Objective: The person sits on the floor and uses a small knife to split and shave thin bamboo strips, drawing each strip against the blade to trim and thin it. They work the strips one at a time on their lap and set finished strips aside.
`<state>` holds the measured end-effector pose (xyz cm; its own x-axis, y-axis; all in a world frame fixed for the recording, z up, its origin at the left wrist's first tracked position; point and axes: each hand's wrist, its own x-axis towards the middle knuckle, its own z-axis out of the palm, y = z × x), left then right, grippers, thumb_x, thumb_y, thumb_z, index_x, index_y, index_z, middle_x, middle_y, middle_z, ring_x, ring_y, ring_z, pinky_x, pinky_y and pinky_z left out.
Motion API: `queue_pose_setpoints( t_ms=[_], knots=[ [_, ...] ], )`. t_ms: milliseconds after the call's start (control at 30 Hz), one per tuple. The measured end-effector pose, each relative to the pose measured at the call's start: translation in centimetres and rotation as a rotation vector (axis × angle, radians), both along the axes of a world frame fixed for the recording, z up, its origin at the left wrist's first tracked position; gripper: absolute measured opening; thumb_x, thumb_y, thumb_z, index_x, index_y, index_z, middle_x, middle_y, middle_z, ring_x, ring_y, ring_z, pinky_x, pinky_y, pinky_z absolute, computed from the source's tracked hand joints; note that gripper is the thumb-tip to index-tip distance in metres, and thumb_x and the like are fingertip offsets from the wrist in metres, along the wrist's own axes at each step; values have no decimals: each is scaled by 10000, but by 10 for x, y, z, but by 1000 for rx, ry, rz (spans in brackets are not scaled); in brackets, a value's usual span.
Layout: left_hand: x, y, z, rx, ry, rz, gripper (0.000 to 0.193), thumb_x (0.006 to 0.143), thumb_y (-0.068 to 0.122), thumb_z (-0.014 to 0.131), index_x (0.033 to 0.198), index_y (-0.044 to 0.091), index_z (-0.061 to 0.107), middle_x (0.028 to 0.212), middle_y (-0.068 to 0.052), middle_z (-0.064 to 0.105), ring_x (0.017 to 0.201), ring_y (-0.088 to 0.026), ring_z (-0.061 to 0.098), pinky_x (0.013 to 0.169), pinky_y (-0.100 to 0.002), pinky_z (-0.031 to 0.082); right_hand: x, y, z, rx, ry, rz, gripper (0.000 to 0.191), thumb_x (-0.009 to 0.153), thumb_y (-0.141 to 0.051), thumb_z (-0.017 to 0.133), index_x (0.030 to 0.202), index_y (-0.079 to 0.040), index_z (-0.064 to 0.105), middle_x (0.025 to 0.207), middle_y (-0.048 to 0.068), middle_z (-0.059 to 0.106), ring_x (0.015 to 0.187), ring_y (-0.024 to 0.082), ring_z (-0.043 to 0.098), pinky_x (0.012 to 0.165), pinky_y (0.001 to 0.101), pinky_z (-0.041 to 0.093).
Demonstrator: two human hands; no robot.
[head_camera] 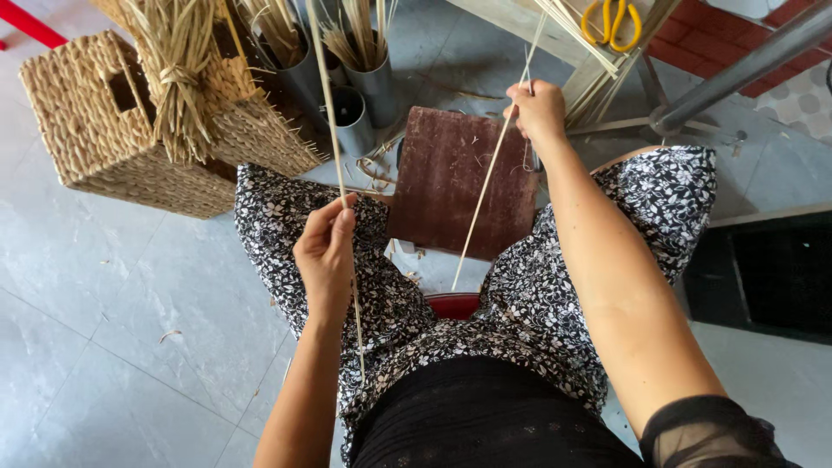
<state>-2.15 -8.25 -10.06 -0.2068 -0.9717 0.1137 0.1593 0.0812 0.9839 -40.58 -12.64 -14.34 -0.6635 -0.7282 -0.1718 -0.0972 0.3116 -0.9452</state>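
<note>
Straw strip (334,113) pinched in left hand (325,251) — second strip (485,186) in right hand (537,113)

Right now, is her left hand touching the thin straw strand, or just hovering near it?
Touching. The head view shows the left hand with fingertips pinched around the thin strand, which runs on below the fingers with no gap.

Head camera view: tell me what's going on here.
A seated person in floral black-and-white trousers works with thin pale reed strips. The left hand pinches one long strip that runs up toward the grey metal tubes of reeds. The right hand grips another strip above a dark brown wooden board. A woven straw basket sits on the grey tiled floor, and yellow-handled scissors lie on a bench.
</note>
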Motion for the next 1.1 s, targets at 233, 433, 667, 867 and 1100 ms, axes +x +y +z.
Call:
queue_pose_setpoints(
  t_ms=[233,433,667,867,1100],
  knots=[
    [30,4,28,28,123,173,227,1042,90,649,1249,11,699,927,15,681,687,-9,512,575,-155,376,-11,-8,-20,27,278,-153,167,946,-138,645,1058,-24,696,668,54,680,426,103,622,391,252,493],
    [53,5,56,-181,296,348,178,1107,74,623,1263,-10,634,940,-64,679,644,-52,548,557,-181,413,35,3,-2,-96,58,72,259,929,-155,658,1166,-66,716,866,24,743,491,50,571,387,220,445],
    [63,13,66,-114,469,367,98,1118,88,647,1142,39,565,983,-98,676,743,-157,666,657,-243,537,103,82,99,-275,-34,662,403,1081,-346,528,1232,-7,686,990,83,744,500,26,469,421,183,362],
    [61,22,44,63,613,325,64,1117,85,619,1133,38,579,1005,-106,680,842,-158,668,746,-263,550,117,136,116,-350,-226,715,333,1039,-292,591,1204,-24,700,963,92,753,547,17,490,461,173,395],
    [57,39,46,224,202,91,273,1133,194,556,966,25,690,825,-126,713,707,-186,669,649,-323,546,129,149,103,-404,-250,467,75,995,-81,725,1029,-15,726,829,86,717,583,45,526,516,192,416]
  ],
)
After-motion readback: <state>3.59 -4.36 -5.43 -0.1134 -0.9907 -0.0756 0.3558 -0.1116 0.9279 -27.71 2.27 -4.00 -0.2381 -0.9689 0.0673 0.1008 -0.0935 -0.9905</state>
